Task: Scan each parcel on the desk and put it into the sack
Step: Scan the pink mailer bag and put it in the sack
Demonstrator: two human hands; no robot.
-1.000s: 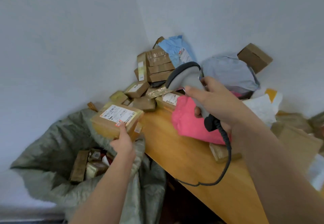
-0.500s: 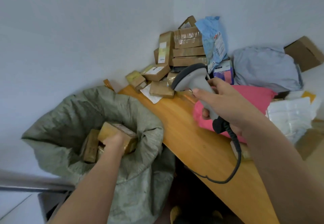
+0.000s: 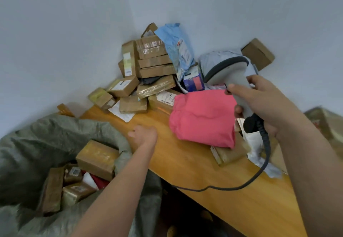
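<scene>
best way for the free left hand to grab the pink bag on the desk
Take the pink bag by its near left edge, coming in from the left, where the left hand already hovers over bare desk. That soft, rumpled edge is free to pinch; the right side lies behind the right hand and scanner.

Brown box (image 3: 97, 158) in grey-green sack (image 3: 55, 134); pink parcel (image 3: 202, 118) on desk (image 3: 185, 162) w/ boxes.

Pale grey-white walls (image 3: 65, 32) fill upper frame, meeting in corner seam at top centre. Dark shadowed floor (image 3: 185, 216) at bottom centre. Yellowish blurred shape (image 3: 171, 231) near bottom edge, too indistinct to identify.
</scene>
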